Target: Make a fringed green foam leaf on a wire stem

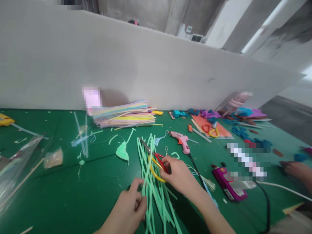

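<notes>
Many thin mint-green strips lie in a loose bundle on the green table. My right hand is closed on scissors with one red and one yellow handle; their blades point up and left over the strips. At the left side of the bundle is my left hand, its thumb and index finger pinched around a green strip. A pale green leaf-shaped piece with a short stem lies left of the strips.
A pink glue gun rests behind the scissors. Pastel strips are stacked by the grey partition. At right are a purple box, cables and orange sheets. Another person's hand is at the right edge. A bead bag lies left.
</notes>
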Demonstrator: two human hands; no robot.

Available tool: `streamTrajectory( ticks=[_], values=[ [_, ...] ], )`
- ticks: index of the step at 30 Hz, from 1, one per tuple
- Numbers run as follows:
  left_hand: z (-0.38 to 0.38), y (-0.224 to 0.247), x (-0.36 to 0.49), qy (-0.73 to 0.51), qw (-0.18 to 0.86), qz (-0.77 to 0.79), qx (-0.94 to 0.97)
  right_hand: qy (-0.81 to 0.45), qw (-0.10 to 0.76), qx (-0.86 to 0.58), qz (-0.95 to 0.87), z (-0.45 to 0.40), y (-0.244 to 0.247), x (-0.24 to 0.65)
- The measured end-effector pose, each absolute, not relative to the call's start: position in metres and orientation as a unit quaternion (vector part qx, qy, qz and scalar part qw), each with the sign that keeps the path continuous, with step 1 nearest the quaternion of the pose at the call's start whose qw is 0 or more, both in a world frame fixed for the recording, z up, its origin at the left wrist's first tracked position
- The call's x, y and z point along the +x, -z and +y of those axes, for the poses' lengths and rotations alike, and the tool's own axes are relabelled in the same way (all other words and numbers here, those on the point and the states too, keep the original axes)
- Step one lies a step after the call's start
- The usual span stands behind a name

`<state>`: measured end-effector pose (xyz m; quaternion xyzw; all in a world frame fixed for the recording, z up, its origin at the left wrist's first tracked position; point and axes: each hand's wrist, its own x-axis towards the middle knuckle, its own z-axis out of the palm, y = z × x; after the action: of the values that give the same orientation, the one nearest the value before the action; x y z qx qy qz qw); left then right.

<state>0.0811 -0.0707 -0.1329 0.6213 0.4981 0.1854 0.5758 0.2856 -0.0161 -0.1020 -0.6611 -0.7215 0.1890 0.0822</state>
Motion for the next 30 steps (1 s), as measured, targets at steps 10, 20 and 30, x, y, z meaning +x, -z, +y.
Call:
streamTrajectory(
  ticks=[10,20,30],
  values=[
    [-0.073,0.117,0.087,-0.295,0.612,0.544,0.493,-0.068,0.127,-0.705,-0.695,-0.058,0.088,0.329],
    [-0.073,0.133,0.086,-0.181,0.588,0.520,0.592,-0.086,0.049,-0.754,-0.649,-0.081,0.129,0.346],
    [-0.056,0.120,0.084,-0.262,0.452,0.549,0.653,-0.222,0.183,-0.711,-0.641,-0.055,0.093,0.312]
  ],
)
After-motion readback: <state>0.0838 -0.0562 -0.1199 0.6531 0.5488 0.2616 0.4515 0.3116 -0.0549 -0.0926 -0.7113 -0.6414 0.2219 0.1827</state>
